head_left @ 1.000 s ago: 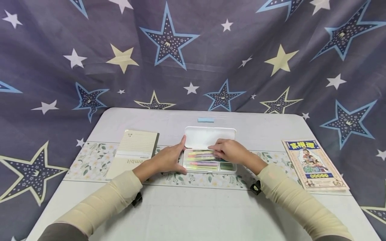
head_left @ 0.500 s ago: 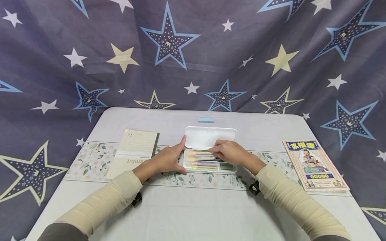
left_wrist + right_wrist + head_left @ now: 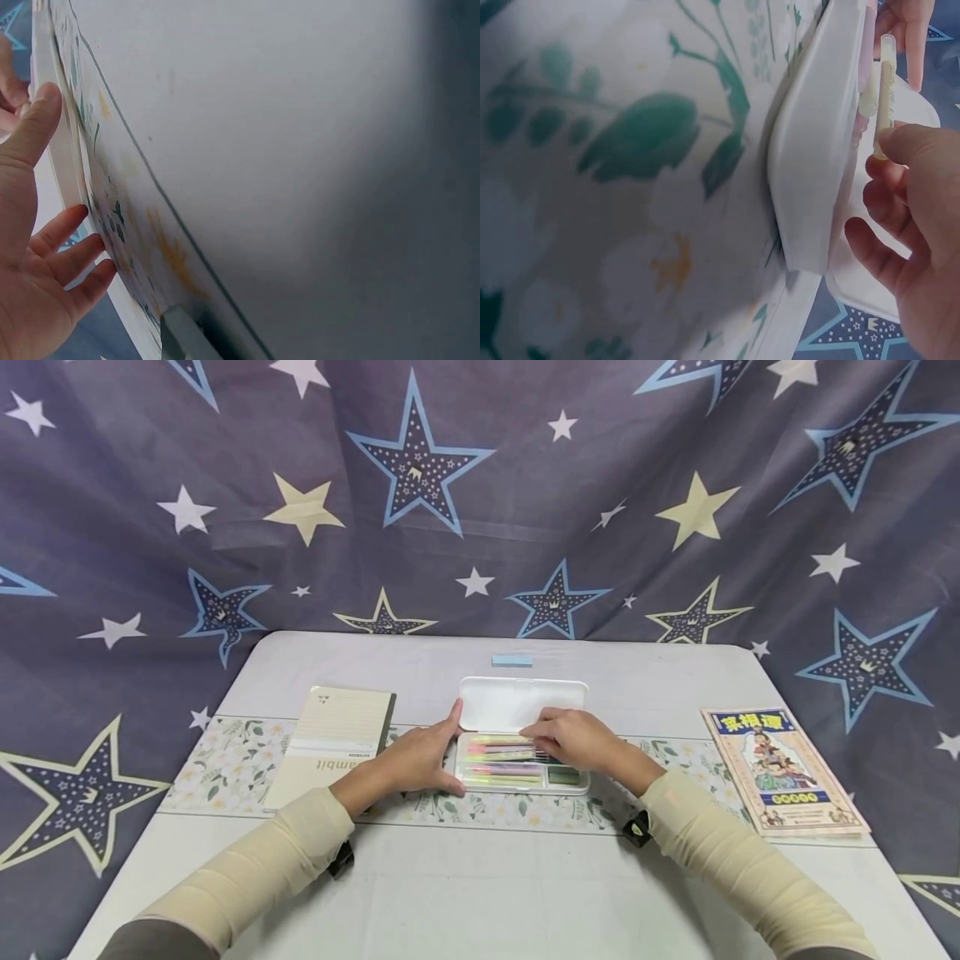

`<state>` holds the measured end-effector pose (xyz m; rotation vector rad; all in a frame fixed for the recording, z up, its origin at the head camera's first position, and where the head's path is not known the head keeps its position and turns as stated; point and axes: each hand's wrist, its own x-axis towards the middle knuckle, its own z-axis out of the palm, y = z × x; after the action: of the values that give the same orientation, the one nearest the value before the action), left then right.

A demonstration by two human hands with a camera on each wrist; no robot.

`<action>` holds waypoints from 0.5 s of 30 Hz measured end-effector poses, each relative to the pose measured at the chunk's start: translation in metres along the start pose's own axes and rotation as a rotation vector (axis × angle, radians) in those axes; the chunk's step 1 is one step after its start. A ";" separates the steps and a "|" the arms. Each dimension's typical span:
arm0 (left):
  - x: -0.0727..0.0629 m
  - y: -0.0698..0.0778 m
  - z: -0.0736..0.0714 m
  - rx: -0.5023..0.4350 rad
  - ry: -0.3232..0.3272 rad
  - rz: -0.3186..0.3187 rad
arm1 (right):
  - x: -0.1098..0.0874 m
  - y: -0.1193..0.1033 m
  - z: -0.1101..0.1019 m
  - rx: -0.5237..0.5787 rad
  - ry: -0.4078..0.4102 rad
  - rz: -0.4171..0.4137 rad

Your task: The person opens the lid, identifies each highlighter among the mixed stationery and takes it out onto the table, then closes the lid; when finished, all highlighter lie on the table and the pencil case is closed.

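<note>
A white pencil case (image 3: pixel 452 763) lies with its lid (image 3: pixel 522 703) swung back on the table, several pastel pens (image 3: pixel 501 769) in its base. My right hand (image 3: pixel 576 739) reaches over the right side of the base. In the right wrist view its thumb and index finger pinch one end of a yellow pen (image 3: pixel 886 90), which stands out over the case. My left hand (image 3: pixel 422 755) rests against the case's left end with fingers spread, thumb at the near corner, index finger by the hinge. A dark green block (image 3: pixel 563 774) fills the small front-right compartment.
A cream notebook (image 3: pixel 337 722) lies left of the case, partly behind my left forearm. On the right is an illustrated book (image 3: pixel 783 768). A pale blue bar (image 3: pixel 512 661) lies behind the lid. A star-patterned curtain (image 3: pixel 480 552) hangs at the table's back edge.
Both hands stay nearly in place. My right hand's fingers shift very slightly over the pens; the case and books have not moved.
</note>
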<state>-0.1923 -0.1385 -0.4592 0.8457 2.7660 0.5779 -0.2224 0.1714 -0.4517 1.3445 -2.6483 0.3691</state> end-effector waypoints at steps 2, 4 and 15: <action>0.000 0.000 0.000 0.000 0.001 0.000 | -0.002 0.003 -0.001 -0.005 0.019 0.000; 0.000 0.000 0.000 -0.001 0.002 0.000 | -0.005 0.004 -0.004 -0.002 0.030 0.001; 0.001 0.000 0.000 -0.004 -0.002 -0.006 | -0.020 0.010 -0.025 0.025 0.066 0.033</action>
<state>-0.1926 -0.1378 -0.4592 0.8360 2.7640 0.5808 -0.2182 0.1991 -0.4335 1.2742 -2.6235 0.4447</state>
